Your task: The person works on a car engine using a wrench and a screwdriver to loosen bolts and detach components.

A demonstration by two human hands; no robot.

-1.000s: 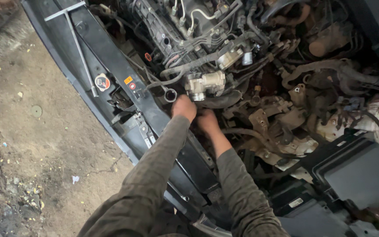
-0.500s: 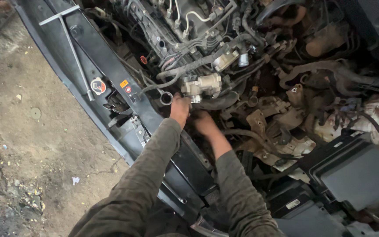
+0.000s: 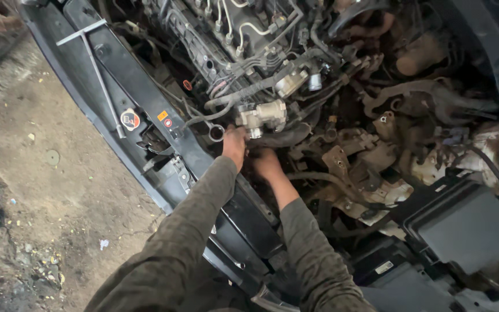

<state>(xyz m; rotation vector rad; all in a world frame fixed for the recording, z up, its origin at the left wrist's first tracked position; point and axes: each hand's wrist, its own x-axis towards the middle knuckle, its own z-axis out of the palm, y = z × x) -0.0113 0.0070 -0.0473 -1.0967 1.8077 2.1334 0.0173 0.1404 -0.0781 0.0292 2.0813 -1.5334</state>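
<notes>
My left hand (image 3: 235,144) reaches into the engine bay and rests against the underside of a pale metal housing (image 3: 265,112), right beside a black hose (image 3: 287,137). Its fingers are tucked out of sight. A ring spanner (image 3: 215,130) lies just left of this hand, its ring end touching or nearly touching the knuckles. My right hand (image 3: 267,164) is lower and to the right, pushed down between dirty engine parts, with the fingertips hidden. Both arms wear grey-brown sleeves.
A long T-handle wrench (image 3: 96,63) lies on the black front panel (image 3: 145,98), near a round cap (image 3: 129,119). Thin metal pipes (image 3: 244,26) cross the engine top. A black plastic box (image 3: 469,225) sits at right. Dirt ground (image 3: 41,202) lies at left.
Both hands stay at the same spot under the metal housing. My left hand has edged slightly up toward the housing. The view has shifted a little.
</notes>
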